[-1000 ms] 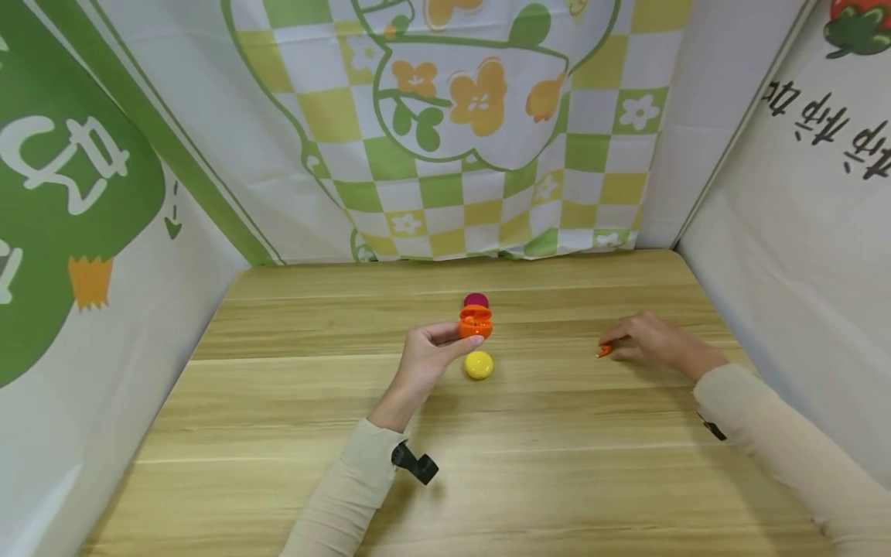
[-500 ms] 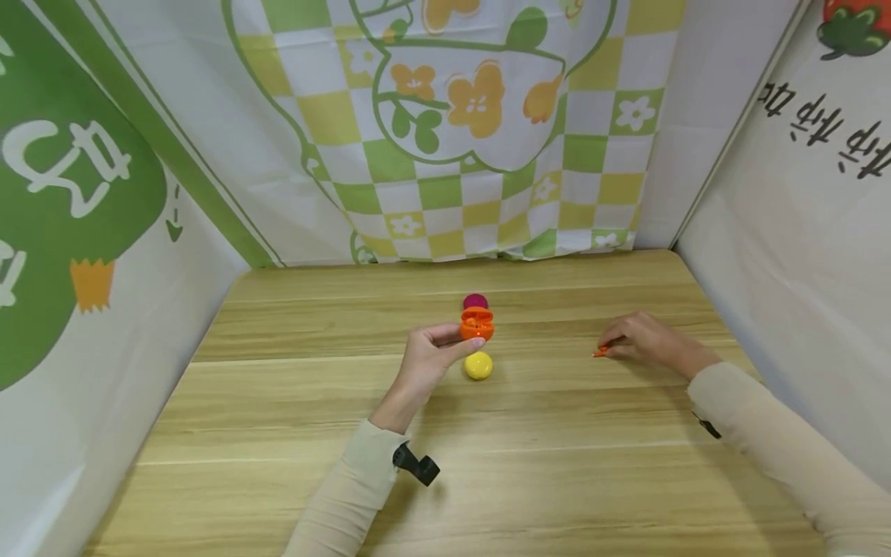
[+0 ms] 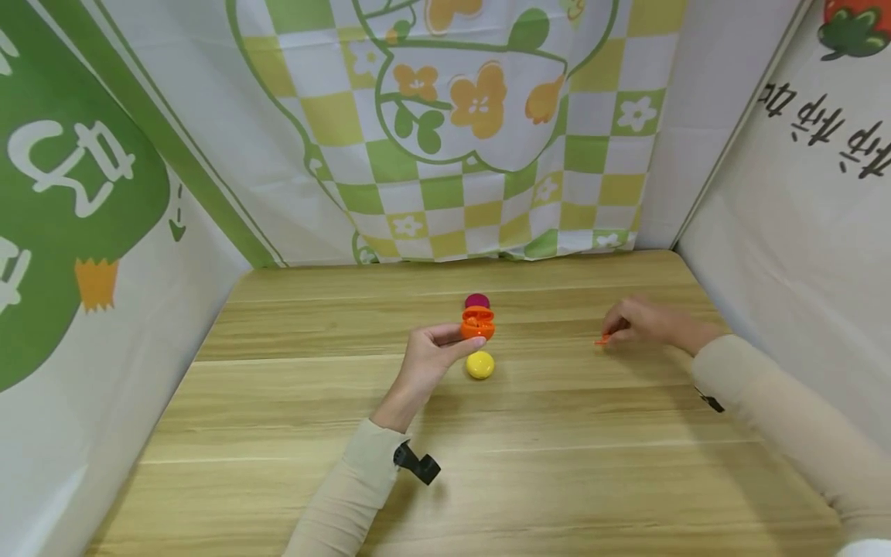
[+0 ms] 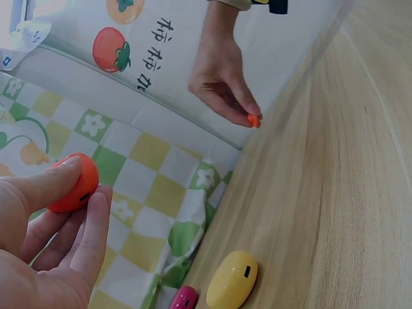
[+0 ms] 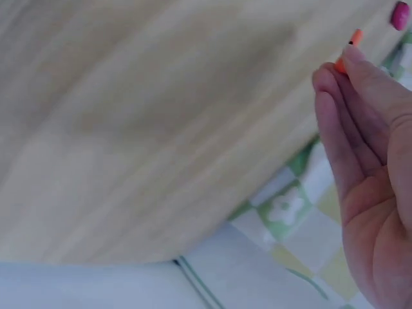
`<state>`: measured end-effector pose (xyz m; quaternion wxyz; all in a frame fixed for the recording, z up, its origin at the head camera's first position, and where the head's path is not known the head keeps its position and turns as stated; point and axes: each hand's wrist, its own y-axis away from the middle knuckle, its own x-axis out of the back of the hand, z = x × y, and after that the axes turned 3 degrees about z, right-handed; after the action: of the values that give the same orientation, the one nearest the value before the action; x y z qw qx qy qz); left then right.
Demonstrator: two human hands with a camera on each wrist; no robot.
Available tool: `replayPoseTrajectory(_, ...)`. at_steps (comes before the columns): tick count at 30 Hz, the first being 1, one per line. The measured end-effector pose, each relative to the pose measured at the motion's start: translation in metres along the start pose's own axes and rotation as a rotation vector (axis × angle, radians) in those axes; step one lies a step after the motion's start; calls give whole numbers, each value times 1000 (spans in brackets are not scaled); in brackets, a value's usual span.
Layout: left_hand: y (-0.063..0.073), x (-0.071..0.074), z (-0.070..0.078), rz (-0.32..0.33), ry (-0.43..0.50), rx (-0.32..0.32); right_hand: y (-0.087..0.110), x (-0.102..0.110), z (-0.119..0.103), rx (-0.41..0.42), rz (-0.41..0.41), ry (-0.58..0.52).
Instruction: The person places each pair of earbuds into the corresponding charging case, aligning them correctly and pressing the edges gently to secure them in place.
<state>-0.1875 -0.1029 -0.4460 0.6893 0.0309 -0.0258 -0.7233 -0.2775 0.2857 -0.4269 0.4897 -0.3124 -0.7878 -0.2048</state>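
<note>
In the head view my left hand (image 3: 422,362) holds an orange earbud case (image 3: 478,332) by its lower half, thumb in front. Its lid is up, and something orange shows inside. Farther right, my right hand (image 3: 643,321) pinches a small orange earbud (image 3: 602,340) above the table. The right wrist view shows this earbud (image 5: 356,37) between thumb and fingertips, its stem sticking out. A yellow case (image 3: 480,365) with its lid down lies on the table, nearer me than the orange one. Beyond stands a magenta case (image 3: 476,301), partly hidden by the orange lid.
The wooden table (image 3: 313,402) is bordered by a checkered cloth (image 3: 480,224) at the back and printed white walls at both sides. A black wrist mount (image 3: 418,464) hangs from the left sleeve.
My right hand has risen slightly away from me with the earbud, whose stem has turned to point left. My left hand and the orange case have hardly moved.
</note>
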Motion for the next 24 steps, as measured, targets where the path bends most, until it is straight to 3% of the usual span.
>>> replayPoseTrajectory(7, -1, -1, 1, 1, 6, -10, -14, 37, -28, -67, -93, -2)
replayPoseTrajectory(18, -2, -3, 0, -6, -18, 2, -42, 81, -84, -32, -131, 85)
replayPoseTrajectory(24, 0, -4, 0, -3, -1, 4, -60, 94, -115, -12, -175, 141)
